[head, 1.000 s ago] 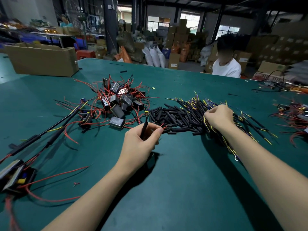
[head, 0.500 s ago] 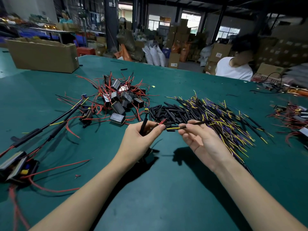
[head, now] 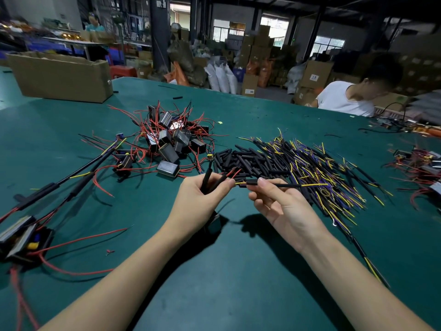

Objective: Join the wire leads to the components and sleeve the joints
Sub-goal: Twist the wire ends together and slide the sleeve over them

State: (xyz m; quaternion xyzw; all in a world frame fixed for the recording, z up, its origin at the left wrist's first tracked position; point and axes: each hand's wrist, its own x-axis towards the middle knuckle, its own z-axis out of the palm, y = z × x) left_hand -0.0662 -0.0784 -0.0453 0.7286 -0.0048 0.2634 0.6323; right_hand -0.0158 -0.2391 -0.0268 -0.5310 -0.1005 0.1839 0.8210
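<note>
Green felt counter (head: 238,271), warehouse behind. My left hand (head: 200,201) grips black sleeved red leads (head: 216,180); my right hand (head: 279,206) pinches a thin black yellow-tipped wire (head: 286,185), tips nearly meeting between both hands.

This was a factory or warehouse workshop. A large green work table (head: 238,271) carried heaps of wire leads (head: 322,173) and small black components (head: 171,139). Behind it stood stacked cardboard boxes (head: 253,51), sacks (head: 220,76) and dark steel pillars (head: 159,32).
</note>
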